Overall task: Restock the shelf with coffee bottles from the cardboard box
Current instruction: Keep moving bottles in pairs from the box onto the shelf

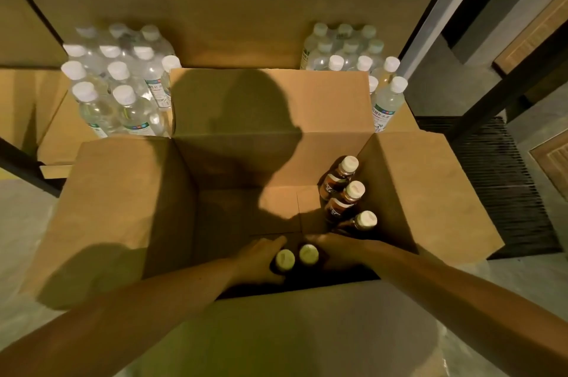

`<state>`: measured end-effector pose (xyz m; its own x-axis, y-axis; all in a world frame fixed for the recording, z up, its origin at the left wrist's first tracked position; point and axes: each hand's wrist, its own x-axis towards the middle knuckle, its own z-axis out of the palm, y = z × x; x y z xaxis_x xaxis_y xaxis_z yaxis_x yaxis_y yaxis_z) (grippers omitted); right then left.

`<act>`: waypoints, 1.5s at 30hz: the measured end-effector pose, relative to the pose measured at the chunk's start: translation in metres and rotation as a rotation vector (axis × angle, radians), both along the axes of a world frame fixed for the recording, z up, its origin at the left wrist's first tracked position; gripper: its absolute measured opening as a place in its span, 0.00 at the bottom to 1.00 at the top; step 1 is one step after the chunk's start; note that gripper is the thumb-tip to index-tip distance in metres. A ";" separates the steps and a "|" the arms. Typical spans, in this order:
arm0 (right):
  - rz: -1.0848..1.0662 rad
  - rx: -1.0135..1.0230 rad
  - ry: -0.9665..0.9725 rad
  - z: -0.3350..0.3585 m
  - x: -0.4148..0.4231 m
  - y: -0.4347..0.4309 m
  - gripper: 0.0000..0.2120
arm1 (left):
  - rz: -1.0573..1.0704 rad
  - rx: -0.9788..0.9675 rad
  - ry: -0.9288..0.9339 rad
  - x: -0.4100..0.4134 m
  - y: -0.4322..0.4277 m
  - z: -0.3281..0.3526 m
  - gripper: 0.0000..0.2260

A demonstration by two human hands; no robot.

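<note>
An open cardboard box [123, 207] stands on the floor in front of the shelf [233, 23]. Three dark coffee bottles with white caps [341, 180] stand along its right inner wall. Two more coffee bottles sit at the near wall. My left hand [261, 260] is wrapped around the left bottle [285, 260]. My right hand [338, 250] is wrapped around the right bottle [308, 254]. Both bottles' bodies are hidden in shadow, only their caps show.
Clear water bottles with white caps stand on the low shelf, one group at the left [120, 84] and one at the right [353, 54]. The box's back flap [270, 100] stands up before the shelf. A dark metal grate [498, 180] lies on the floor at right.
</note>
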<state>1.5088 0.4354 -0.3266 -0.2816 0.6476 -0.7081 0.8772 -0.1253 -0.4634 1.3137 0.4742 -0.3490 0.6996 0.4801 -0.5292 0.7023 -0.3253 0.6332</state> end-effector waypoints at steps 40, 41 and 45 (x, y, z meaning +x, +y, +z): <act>-0.583 0.891 0.448 0.265 0.016 0.011 0.12 | 0.638 0.463 -0.620 0.037 0.030 0.281 0.09; -0.581 0.929 0.432 0.279 0.019 0.010 0.13 | 0.630 0.520 -0.643 0.041 0.027 0.294 0.12; -0.557 1.081 0.389 0.332 0.037 0.008 0.26 | 0.629 0.635 -0.807 0.062 0.020 0.340 0.14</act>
